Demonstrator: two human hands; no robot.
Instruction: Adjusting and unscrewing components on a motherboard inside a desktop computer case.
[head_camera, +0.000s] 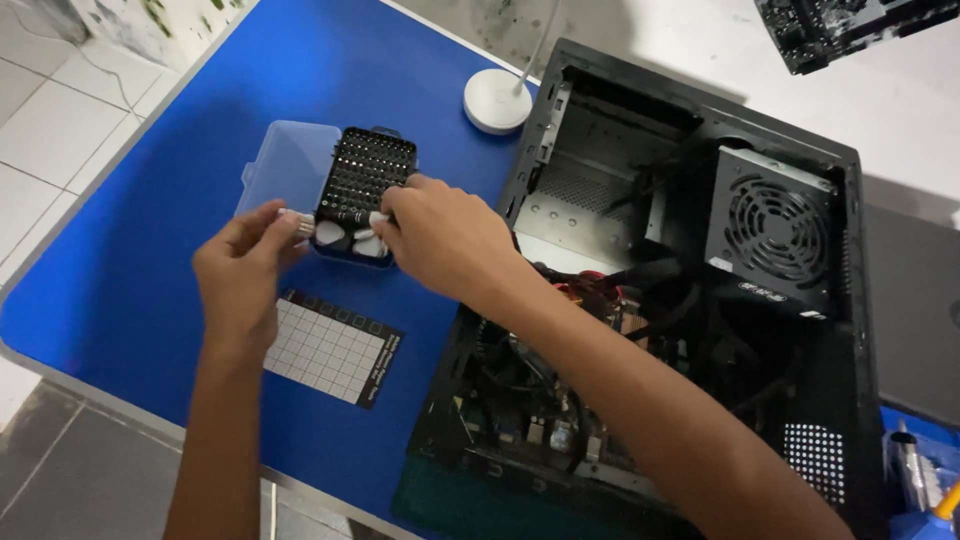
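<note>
Reaching over a black bit case (362, 195) with both hands — clear lid (288, 165) folded back to its far left, rows of small bits standing in the tray. Left hand (240, 275) pinched on a small silvery piece (298, 224), probably the end of a screwdriver handle or a bit, held just off the case's left edge. Right hand (445, 240) curled over the case's near right corner, fingertips pressed on something white (378, 220); whether gripped or only touched, cannot tell from here.

Case lying on the blue table (150, 250), between the white round lamp base (497, 100) and the gridded screw mat (330, 348), just beside the open computer case (690, 290).

Risks, as a judgement only:
- Tipping the tray — right hand bearing down on one corner, lid hanging open as a lever; a nudge likely to spill bits across the table.
- Dropping the silvery piece — thin pinch grip, small smooth part; likely to roll toward the table's near edge and off onto the tiled floor.
- Losing a loose bit into the open chassis — right forearm crossing right above the cables and board; a metal part lodged among the components hard to find, and a short hazard later.
- Snagging the forearm on the chassis edge while pulling back.
</note>
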